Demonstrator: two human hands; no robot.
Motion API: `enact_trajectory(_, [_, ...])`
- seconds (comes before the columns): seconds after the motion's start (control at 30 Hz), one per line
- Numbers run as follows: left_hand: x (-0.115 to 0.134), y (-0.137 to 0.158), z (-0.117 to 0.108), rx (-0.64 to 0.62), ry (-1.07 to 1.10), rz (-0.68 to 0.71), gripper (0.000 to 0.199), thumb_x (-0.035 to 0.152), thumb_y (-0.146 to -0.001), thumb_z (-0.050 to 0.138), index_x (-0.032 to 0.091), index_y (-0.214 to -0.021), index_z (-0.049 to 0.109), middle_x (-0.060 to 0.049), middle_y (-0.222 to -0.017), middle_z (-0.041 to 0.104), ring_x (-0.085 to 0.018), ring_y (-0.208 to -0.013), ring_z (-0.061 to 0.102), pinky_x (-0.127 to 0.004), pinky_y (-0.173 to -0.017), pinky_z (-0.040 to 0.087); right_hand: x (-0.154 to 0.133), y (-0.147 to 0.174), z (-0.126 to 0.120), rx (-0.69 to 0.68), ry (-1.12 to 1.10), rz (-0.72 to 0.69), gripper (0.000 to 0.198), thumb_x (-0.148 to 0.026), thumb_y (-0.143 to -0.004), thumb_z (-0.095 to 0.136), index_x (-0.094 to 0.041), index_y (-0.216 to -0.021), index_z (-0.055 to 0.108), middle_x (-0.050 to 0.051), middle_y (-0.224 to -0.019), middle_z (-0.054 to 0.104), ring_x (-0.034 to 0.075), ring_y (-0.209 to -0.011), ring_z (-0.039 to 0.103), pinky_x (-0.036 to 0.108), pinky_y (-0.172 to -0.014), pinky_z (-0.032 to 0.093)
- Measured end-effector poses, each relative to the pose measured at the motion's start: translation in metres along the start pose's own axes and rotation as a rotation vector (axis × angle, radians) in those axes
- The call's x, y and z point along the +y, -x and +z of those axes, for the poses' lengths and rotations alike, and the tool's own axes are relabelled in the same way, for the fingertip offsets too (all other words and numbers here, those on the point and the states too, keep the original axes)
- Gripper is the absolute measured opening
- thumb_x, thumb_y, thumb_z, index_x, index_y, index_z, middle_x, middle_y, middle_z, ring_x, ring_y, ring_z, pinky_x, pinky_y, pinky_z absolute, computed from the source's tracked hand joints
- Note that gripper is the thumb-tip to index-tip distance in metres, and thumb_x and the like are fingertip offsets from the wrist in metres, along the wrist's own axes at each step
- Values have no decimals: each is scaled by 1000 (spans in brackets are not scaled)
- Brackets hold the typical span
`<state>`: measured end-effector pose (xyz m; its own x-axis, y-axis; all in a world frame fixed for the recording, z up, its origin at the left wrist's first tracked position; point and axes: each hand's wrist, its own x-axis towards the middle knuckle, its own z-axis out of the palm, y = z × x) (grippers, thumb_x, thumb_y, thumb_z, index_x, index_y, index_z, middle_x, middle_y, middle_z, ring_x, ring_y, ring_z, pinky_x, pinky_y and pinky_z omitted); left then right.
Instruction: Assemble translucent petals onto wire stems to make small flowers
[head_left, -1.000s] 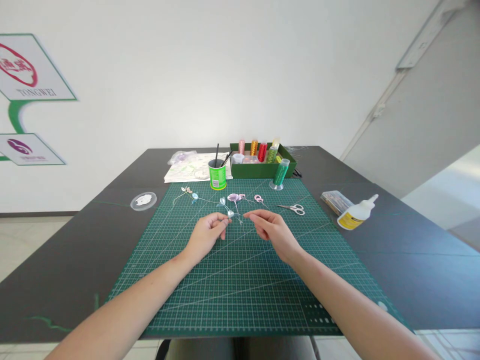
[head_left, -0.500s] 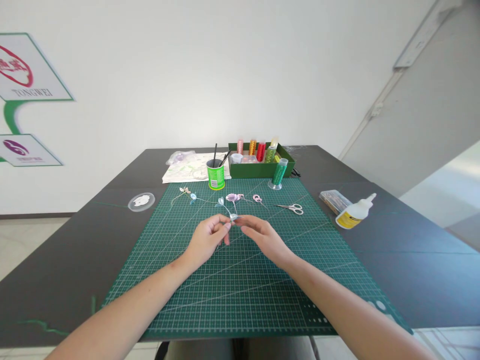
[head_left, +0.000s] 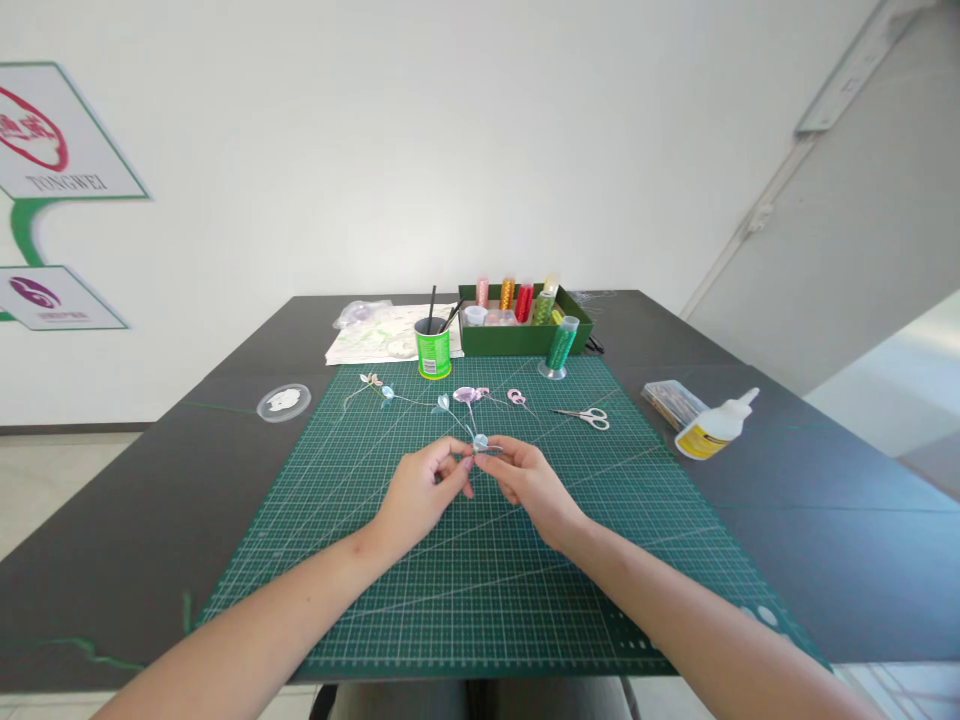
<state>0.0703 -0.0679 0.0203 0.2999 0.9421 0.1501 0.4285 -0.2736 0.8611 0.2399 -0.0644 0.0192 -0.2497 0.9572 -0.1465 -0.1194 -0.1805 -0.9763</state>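
Observation:
A small pale-blue wired flower [head_left: 481,441] is held between my two hands above the green cutting mat [head_left: 465,580]. My left hand [head_left: 427,482] pinches its stem from the left. From the right, my right hand [head_left: 531,485] grips its edge between thumb and fingertips. Just beyond lie another pale-blue piece [head_left: 443,402] on a wire and a purple oval piece [head_left: 465,395]. Farther left rest a light-blue piece [head_left: 388,392] and a cream sprig [head_left: 370,380]; a pink looped piece [head_left: 516,397] is to the right. The fingertips hide part of the stem.
Scissors [head_left: 592,417] lie on the mat's right, near a glue bottle [head_left: 709,432] and a clear case [head_left: 673,402]. Behind stand a green thread spool [head_left: 561,345], a green can [head_left: 433,355] with dark sticks, and a green box [head_left: 495,340] of spools. A round lid [head_left: 283,402] sits left.
Both hands have shifted slightly right and nearer with the flower. My right fingers, straighter before, are now curled in a pinch, and the flower is turned differently.

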Motion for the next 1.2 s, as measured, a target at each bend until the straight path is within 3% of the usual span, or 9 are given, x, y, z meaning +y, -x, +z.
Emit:
enact_trajectory(0.17, [-1, 1, 1, 21, 73, -38, 19, 37, -93, 55, 19, -87, 61, 2, -64, 71, -12, -49, 59, -23, -54, 45, -1, 1, 0, 30, -38, 24, 36, -46, -69, 78, -17, -87, 69, -7, -55, 47, 5, -44, 23, 24, -41, 12])
enact_trajectory(0.57, [0, -2, 2, -135, 383, -102, 27, 44, -89, 62, 16, -89, 62, -6, -75, 75, -18, -69, 70, -31, -70, 54, -1, -5, -10, 76, -191, -53, 31, -42, -68, 82, -16, -78, 69, -9, -49, 36, 6, -45, 20, 25, -42, 14])
enact_trajectory(0.77, [0, -3, 1, -156, 604, -177, 41, 52, -90, 57, 14, -101, 69, -11, -93, 77, -20, -86, 71, -34, -83, 53, -5, -3, -13, -52, -123, -42, 29, -42, -72, 79, -15, -80, 70, -10, -45, 35, 6, -44, 20, 25, -43, 14])
enact_trajectory(1.0, [0, -3, -2, -259, 821, -311, 30, 41, -83, 72, 13, -92, 74, -8, -84, 77, -15, -75, 69, -26, -75, 52, -3, -3, -13, -163, -130, -7, 28, -39, -71, 81, -15, -77, 69, -8, -53, 43, 4, -45, 21, 25, -43, 10])
enact_trajectory(1.2, [-1, -2, -1, -301, 962, -375, 28, 35, -79, 77, 13, -96, 74, -8, -87, 77, -14, -75, 70, -25, -73, 53, -5, -3, -15, -217, -189, 20, 27, -38, -70, 82, -16, -72, 66, -8, -53, 43, 4, -45, 20, 25, -44, 10])
